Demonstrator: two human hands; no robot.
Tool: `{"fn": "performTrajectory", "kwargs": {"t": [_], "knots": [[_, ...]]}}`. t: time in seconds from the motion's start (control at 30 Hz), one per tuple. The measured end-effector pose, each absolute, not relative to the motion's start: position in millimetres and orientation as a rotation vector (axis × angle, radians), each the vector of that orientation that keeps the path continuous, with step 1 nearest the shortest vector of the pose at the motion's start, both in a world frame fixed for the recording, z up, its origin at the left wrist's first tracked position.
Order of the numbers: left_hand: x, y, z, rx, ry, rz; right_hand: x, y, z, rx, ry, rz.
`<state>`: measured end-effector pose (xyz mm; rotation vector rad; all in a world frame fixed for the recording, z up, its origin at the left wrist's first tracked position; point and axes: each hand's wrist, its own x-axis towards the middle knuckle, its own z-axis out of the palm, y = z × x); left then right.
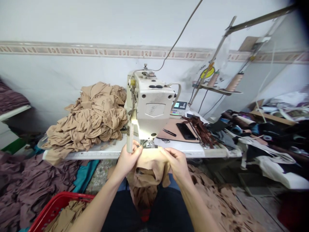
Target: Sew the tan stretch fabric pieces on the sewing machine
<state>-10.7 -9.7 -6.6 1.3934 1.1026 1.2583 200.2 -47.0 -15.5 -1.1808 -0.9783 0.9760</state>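
The left hand (127, 161) and right hand (176, 164) hide where the tan cloth (152, 164) meets the presser foot (149, 143). The red basket (60, 206) runs off the bottom edge, and the heap (256, 138) at right is too jumbled to tell apart.

2 hands (129, 159) — 1 sewing machine (152, 103) (white)

I can read nothing here: beyond my right hand (177, 164), the sewing machine's control panel (179, 108) is too small and blurred.
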Motion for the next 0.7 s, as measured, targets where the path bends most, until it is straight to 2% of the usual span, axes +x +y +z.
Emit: {"fn": "performTrajectory", "kwargs": {"t": [0.17, 0.37, 0.43, 0.57, 0.7], "knots": [[-3.8, 2.4, -8.3, 1.340, 1.017, 1.240, 202.1, -39.4, -20.9, -1.222, -1.017, 0.839], [-7.2, 10.3, -18.6, 1.346, 1.003, 1.255, 199.6, -64.8, -40.9, -1.282, -1.202, 0.484], [-16.9, 13.7, -23.4, 1.336, 1.065, 1.279, 201.8, -79.0, -56.5, -1.303, -1.226, 0.559], [-50.2, 24.0, -26.8, 1.235, 1.132, 1.373, 218.2, -103.6, -96.3, -1.394, -1.025, 1.047], [-83.1, 40.0, -25.3, 1.079, 1.186, 1.522, 242.6, -116.4, -121.7, -1.473, -0.745, 1.176]]}}
